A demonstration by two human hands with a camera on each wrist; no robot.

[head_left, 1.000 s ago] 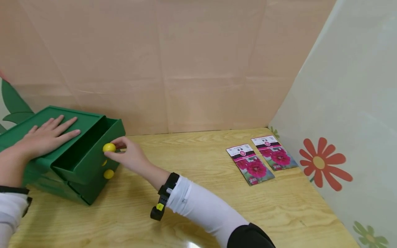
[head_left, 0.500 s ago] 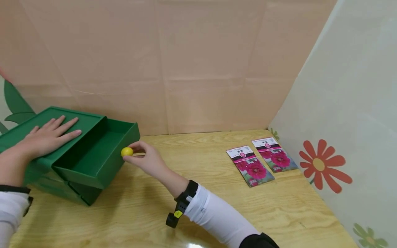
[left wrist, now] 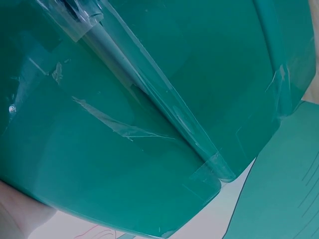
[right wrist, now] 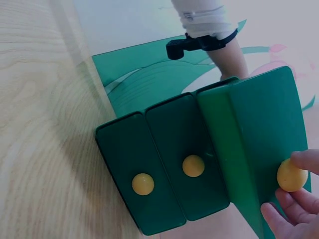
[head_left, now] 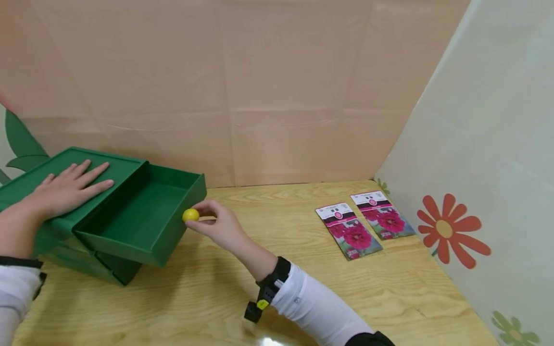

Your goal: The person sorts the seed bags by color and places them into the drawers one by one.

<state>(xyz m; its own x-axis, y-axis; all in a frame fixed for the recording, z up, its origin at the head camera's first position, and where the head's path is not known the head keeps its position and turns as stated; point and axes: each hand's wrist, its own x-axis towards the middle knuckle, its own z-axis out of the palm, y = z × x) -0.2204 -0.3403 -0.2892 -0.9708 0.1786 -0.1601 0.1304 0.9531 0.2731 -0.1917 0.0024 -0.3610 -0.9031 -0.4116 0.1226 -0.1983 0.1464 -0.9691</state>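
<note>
A green drawer unit (head_left: 104, 166) stands at the left of the table, its top drawer (head_left: 138, 211) pulled well out with a bare floor showing. My right hand (head_left: 220, 226) pinches the round yellow knob (head_left: 190, 215) on that drawer's front between thumb and fingers. My left hand (head_left: 71, 190) rests flat on top of the unit, fingers spread. In the right wrist view, two lower drawers sit closed, each with a yellow knob (right wrist: 143, 183). The left wrist view shows the unit's side wall (left wrist: 99, 164) with clear tape along its seams.
Two seed packets with pink flowers, one nearer (head_left: 349, 230) and one behind (head_left: 383, 215), lie on the right part of the wooden table (head_left: 268, 283). A peach backdrop (head_left: 281, 96) rises behind, and a pale flower-print sheet (head_left: 497, 144) borders the right side.
The top drawer has slid farther out, toward the right, as my right hand draws its knob along. My left hand stays in place on the unit's top.
</note>
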